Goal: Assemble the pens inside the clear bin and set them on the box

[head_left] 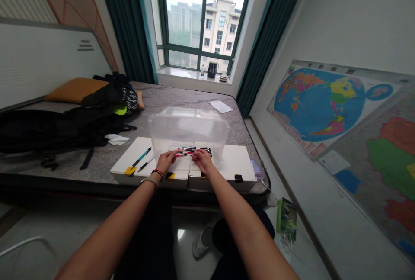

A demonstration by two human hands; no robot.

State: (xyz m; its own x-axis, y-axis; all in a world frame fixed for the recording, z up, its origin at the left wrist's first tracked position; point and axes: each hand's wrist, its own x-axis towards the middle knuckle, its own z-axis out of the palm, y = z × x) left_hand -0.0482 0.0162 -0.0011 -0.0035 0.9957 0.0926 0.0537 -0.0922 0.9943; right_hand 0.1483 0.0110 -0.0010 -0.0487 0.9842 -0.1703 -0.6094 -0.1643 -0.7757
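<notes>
A clear plastic bin (pixel 188 130) stands on white boards (pixel 235 161) at the near edge of a bed. In front of its near wall lie several pens (pixel 191 149) with red, teal and black barrels. My left hand (pixel 167 161) is closed in a pinch on a red pen (pixel 182 155). My right hand (pixel 202 161) has its fingers curled on the same pile of pens, gripping one that I cannot name. Left of my hands, two more pens (pixel 142 159) lie loose on the white board.
A black backpack (pixel 58 130) and an orange cushion (pixel 76 89) cover the left of the bed. A sheet of paper (pixel 221 106) lies near the window. World maps (pixel 319 102) lean on the right wall. A green packet (pixel 287 217) sits on the floor.
</notes>
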